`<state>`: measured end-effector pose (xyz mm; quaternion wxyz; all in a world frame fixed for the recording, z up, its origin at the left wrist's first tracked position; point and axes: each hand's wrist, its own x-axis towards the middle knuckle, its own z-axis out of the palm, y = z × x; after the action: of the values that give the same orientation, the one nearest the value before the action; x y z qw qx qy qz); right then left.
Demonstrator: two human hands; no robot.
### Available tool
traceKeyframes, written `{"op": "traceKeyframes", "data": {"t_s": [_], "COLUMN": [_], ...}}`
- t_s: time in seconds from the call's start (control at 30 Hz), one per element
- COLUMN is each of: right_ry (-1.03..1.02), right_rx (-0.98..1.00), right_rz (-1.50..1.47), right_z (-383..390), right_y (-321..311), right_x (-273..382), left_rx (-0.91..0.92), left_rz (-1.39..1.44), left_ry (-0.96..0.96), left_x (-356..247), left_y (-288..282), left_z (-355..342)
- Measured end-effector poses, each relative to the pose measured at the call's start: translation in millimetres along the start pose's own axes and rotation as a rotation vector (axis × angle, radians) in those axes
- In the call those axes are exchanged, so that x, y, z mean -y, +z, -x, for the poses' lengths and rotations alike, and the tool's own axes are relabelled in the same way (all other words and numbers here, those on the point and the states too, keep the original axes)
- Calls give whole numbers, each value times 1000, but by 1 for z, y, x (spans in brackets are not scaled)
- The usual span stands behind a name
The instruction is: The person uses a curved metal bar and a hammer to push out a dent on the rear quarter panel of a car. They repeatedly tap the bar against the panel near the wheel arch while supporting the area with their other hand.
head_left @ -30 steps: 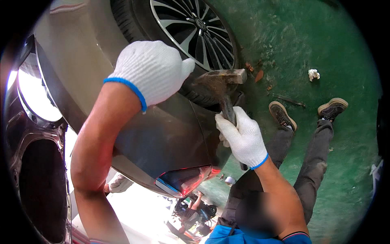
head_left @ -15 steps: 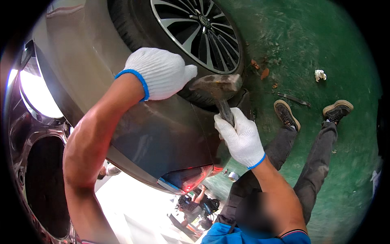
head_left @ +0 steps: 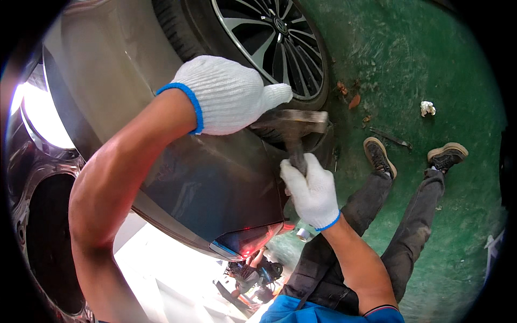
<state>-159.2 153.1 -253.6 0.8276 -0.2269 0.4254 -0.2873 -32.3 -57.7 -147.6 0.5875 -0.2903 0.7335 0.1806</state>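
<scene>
My left hand (head_left: pixel 223 97), in a white knit glove with a blue cuff, is closed at the rear wheel arch of a grey-brown car (head_left: pixel 204 188); its fingertips and anything in them are hidden. My gloved right hand (head_left: pixel 309 194) grips the handle of a hammer (head_left: pixel 293 142). The blurred hammer head (head_left: pixel 309 121) is just below my left thumb, over the black tyre (head_left: pixel 183 32) of the alloy wheel (head_left: pixel 274 43). Below the hands is the red tail lamp (head_left: pixel 253 237).
My legs (head_left: pixel 409 226) stretch across the green floor (head_left: pixel 431 64), which holds crumpled white paper (head_left: pixel 427 107), dry leaves (head_left: pixel 354 101), a metal bar (head_left: pixel 390 137) and a tape roll (head_left: pixel 302 234). An opened car panel (head_left: pixel 48 231) stands at left. Another person (head_left: pixel 247 274) is at dark machinery behind.
My left hand has shifted right along the wheel arch, closer over the hammer head. The hammer and my right hand sit slightly lower, and the view has shifted a little.
</scene>
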Motion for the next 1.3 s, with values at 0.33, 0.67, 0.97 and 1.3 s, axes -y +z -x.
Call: {"op": "traceKeyframes", "data": {"t_s": [0.33, 0.67, 0.97, 1.3], "right_ry": [22, -21, 42, 28], "right_rx": [-189, -129, -78, -118], "right_rz": [-178, 11, 8, 115], "right_z": [3, -3, -9, -4], "right_y": [-23, -20, 1, 8], "right_x": [9, 5, -12, -18], "left_rx": [-68, -91, -94, -163], "left_rz": [-11, -17, -44, -26], "left_ry": [-13, -4, -2, 36], "left_x": [0, -3, 1, 2], "left_y": [3, 7, 10, 10], "left_z": [-13, -9, -11, -15]}}
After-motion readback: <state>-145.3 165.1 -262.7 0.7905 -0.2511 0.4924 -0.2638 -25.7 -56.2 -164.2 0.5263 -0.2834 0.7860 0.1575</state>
